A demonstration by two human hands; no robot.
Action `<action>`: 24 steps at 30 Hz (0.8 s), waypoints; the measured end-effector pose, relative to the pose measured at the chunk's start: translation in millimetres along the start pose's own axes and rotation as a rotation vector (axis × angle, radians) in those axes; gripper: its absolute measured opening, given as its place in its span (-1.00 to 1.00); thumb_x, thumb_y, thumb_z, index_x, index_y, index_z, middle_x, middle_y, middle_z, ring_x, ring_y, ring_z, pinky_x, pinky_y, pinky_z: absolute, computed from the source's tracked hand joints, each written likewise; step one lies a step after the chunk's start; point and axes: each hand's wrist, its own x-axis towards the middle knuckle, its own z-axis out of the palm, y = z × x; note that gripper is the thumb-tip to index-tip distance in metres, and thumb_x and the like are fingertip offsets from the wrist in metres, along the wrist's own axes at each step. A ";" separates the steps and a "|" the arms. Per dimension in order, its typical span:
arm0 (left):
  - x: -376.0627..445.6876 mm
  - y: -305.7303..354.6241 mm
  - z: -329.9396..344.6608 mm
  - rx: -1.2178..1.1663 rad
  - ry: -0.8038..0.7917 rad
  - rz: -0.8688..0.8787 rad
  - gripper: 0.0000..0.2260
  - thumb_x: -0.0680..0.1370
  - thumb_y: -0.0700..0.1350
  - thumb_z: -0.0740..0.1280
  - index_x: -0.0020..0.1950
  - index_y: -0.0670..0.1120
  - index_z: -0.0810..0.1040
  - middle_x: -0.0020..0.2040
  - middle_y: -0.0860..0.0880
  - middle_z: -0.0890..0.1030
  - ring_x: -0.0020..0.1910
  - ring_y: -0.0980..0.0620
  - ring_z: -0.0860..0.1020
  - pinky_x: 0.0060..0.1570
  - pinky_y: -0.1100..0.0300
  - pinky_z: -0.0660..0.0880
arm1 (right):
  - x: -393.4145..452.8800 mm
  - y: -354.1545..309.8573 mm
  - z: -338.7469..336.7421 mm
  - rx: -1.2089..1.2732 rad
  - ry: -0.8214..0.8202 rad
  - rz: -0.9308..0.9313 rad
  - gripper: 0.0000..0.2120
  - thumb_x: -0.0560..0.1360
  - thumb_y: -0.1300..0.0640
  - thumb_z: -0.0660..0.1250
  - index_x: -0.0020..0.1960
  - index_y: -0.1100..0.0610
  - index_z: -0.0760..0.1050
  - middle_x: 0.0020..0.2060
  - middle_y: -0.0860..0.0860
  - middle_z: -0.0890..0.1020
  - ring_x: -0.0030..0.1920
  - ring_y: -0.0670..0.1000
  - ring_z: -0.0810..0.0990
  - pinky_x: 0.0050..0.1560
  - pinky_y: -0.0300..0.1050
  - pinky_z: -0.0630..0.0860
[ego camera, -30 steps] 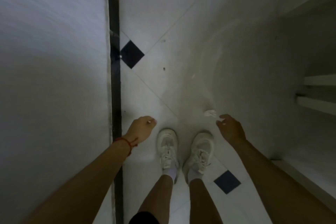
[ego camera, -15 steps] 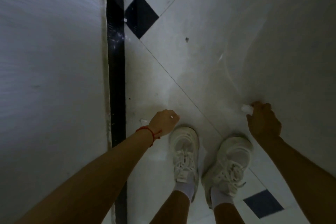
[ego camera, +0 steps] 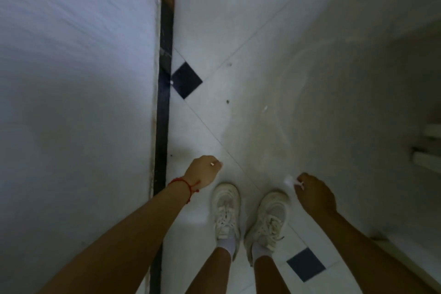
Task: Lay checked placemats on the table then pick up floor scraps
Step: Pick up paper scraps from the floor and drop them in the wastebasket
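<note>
Scraps of white paper are held in both hands: a crumpled white scrap point(ego camera: 289, 180) is pinched at the fingertips of the right hand point(ego camera: 314, 196), which is curled around it just ahead of and beside the right shoe point(ego camera: 268, 217). The left hand point(ego camera: 202, 172) is closed into a loose fist, and a small pale fleck point(ego camera: 212, 164) shows at its knuckles; whether this is a scrap gripped inside the fist cannot be told. A red string bracelet point(ego camera: 185, 185) is worn on the left wrist. Between the two hands, slightly nearer the body, the left shoe point(ego camera: 226, 210) is planted on the white floor tile point(ego camera: 238, 126). Ahead of the right hand, well apart from it, a tiny white scrap on the floor point(ego camera: 265, 108) is seen, with two small dark specks point(ego camera: 228, 101) further toward the left. A dark diamond inset tile point(ego camera: 186, 80) lies well ahead of the left hand, and a second dark inset point(ego camera: 306, 264) lies behind the right hand, beside the right leg. To the outside of the left hand, a black strip point(ego camera: 163, 114) is bordered by a large blurred white surface point(ego camera: 71, 102). To the outside of the right hand, pale stepped edges point(ego camera: 427, 162) are seen dimly.
</note>
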 end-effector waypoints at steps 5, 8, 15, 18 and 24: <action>-81.1 60.8 -46.6 -0.076 0.041 0.063 -0.70 0.59 -0.05 0.17 0.13 -0.23 0.54 0.13 -0.21 0.59 0.11 -0.17 0.53 0.18 0.07 0.45 | -73.2 -36.3 -89.2 0.221 0.119 0.008 -0.75 0.55 0.02 0.23 -0.12 0.21 0.48 -0.21 0.13 0.59 -0.19 0.09 0.53 -0.25 -0.16 0.35; -136.1 87.7 -76.3 -0.120 0.050 0.093 -0.73 0.59 -0.04 0.17 0.08 -0.19 0.55 0.08 -0.19 0.60 0.10 -0.16 0.55 0.19 0.05 0.46 | -120.2 -55.4 -143.2 0.348 0.201 0.021 -0.69 0.52 -0.04 0.26 -0.26 0.16 0.39 -0.42 0.02 0.44 -0.29 0.10 0.50 -0.29 -0.12 0.35; -253.6 123.3 -143.6 -0.182 0.100 0.208 -0.83 0.58 -0.09 0.19 0.01 -0.10 0.56 -0.07 -0.07 0.59 -0.10 0.02 0.56 -0.01 0.23 0.51 | -215.3 -93.6 -235.0 0.484 0.281 -0.026 -0.65 0.53 -0.06 0.24 -0.18 0.23 0.51 -0.28 0.17 0.62 -0.20 0.18 0.58 -0.19 -0.05 0.47; -287.8 131.5 -165.9 -0.191 0.122 0.210 -0.80 0.58 -0.07 0.20 0.05 -0.13 0.56 -0.15 0.01 0.58 -0.22 0.17 0.52 -0.25 0.43 0.40 | -251.1 -107.2 -259.3 0.649 0.378 0.016 -0.56 0.52 -0.11 0.22 -0.27 0.26 0.52 -0.33 0.18 0.62 -0.25 0.16 0.58 -0.21 -0.07 0.45; -321.7 166.2 -209.3 -0.312 0.134 0.130 -0.78 0.59 -0.11 0.18 0.12 -0.17 0.53 -0.11 -0.08 0.58 -0.19 0.07 0.54 -0.25 0.33 0.41 | -285.0 -123.8 -315.4 0.803 0.357 0.075 -0.57 0.53 -0.07 0.21 -0.25 0.29 0.49 -0.32 0.19 0.61 -0.28 0.15 0.56 -0.30 -0.13 0.38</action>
